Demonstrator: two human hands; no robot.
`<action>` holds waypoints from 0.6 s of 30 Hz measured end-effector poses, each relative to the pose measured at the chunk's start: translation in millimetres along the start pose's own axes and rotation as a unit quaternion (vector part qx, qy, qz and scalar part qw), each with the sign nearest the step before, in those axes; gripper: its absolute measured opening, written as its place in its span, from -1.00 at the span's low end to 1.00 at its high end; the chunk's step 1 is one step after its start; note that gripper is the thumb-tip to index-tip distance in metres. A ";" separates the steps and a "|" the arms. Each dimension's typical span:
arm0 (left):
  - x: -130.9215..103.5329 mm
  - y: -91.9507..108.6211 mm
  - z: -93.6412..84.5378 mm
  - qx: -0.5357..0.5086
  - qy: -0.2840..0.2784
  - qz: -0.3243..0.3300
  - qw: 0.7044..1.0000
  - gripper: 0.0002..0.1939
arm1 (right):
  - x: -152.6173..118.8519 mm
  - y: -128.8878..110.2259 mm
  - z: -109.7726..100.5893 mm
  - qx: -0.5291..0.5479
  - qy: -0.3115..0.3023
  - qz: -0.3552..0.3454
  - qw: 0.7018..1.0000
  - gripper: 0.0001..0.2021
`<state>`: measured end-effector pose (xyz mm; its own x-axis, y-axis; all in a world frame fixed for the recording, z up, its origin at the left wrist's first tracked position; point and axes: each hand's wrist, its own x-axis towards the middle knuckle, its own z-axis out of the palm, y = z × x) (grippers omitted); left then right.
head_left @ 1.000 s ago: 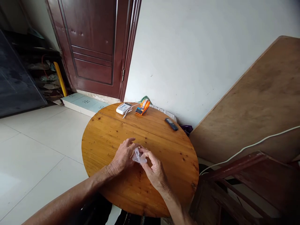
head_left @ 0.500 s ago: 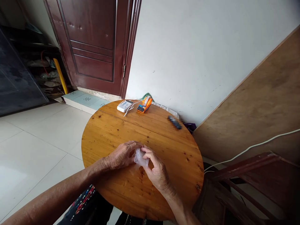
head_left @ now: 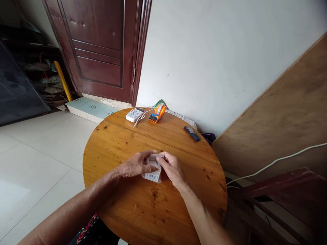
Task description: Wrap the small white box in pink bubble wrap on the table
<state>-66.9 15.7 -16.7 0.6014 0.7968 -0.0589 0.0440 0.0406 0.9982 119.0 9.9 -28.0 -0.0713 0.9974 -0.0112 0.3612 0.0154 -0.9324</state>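
A small flat package in clear plastic wrap (head_left: 152, 175), with printing on its face, is between my hands above the middle of the round wooden table (head_left: 114, 136). My left hand (head_left: 139, 164) grips it from the left, the thumb lying across its face. At its upper right corner, my right hand (head_left: 170, 165) pinches the plastic between thumb and fingers. The fingertips behind the package are partly hidden.
Near the table's far edge are a white device with a cable (head_left: 134, 115) and an orange tape dispenser (head_left: 157, 114). A dark, pixelated object (head_left: 192, 133) lies at the back right. Dark red wooden furniture (head_left: 288, 190) stands at the right.
The package has turned so that its printed face shows. My left thumb now lies over it, and my right hand has shifted up to its top corner. The view has moved slightly.
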 end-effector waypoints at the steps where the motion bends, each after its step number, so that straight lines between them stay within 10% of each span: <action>1: 0.0 -1.9 -0.4 -0.012 -0.005 0.002 1.000 -0.38 | 0.6 -0.7 -2.8 -0.017 -0.005 -0.013 1.000 -0.75; 10: 12.0 -36.6 2.3 -0.011 0.091 0.004 0.996 -0.08 | -8.3 -0.8 -4.1 0.054 -0.026 0.005 0.998 -0.65; 18: 9.7 -33.8 1.9 0.003 0.068 0.022 0.997 -0.06 | 5.5 -9.2 2.7 0.017 0.003 0.002 1.000 -0.72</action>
<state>-61.1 20.9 -51.0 0.4897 0.8718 -0.0135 0.0251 0.0014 0.9997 112.8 15.1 -20.5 -0.0644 0.9978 -0.0131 0.3298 0.0089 -0.9440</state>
